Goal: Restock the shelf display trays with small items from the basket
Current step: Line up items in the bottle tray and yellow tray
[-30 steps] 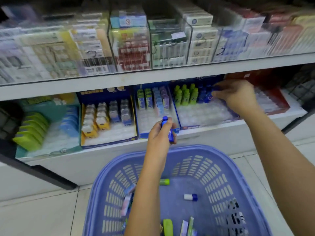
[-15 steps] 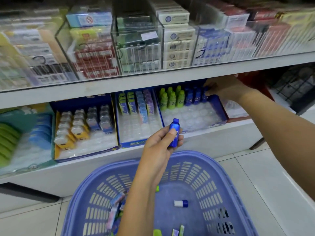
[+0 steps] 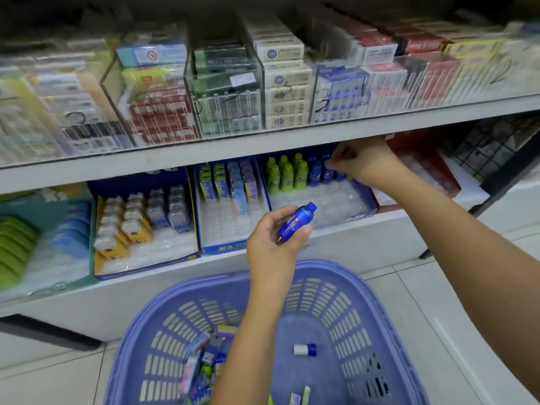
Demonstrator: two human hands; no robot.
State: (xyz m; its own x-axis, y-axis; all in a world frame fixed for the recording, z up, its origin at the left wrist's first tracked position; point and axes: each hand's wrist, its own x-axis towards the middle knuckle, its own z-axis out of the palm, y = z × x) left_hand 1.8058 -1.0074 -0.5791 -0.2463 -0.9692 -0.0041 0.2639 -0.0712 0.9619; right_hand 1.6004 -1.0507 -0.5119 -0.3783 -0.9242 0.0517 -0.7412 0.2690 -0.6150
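Observation:
My left hand [image 3: 274, 244] holds a small blue bottle [image 3: 296, 220] tilted, cap up and to the right, above the purple basket [image 3: 350, 290]. My right hand [image 3: 362, 162] reaches under the upper shelf into the blue display tray [image 3: 365, 209], with fingertips on the blue bottles [image 3: 318, 171] standing at the tray's back beside green bottles [image 3: 285, 173]. Whether it grips one I cannot tell. The front of that tray shows bare clear slots. Several small packets [image 3: 204, 358] and a blue-and-white item [image 3: 305, 349] lie in the basket.
Left of it stands a blue tray [image 3: 228, 247] with green, blue and purple packets, then a yellow tray [image 3: 122, 264] with small figure-shaped items, then a teal tray [image 3: 43, 279]. A red tray [image 3: 444, 182] sits on the right. Clear bins of boxes [image 3: 222, 92] fill the upper shelf. White tiled floor below.
My left hand rose from the basket and tilted the blue bottle onto its side. My right hand stayed at the back row of blue bottles. The view shifted left.

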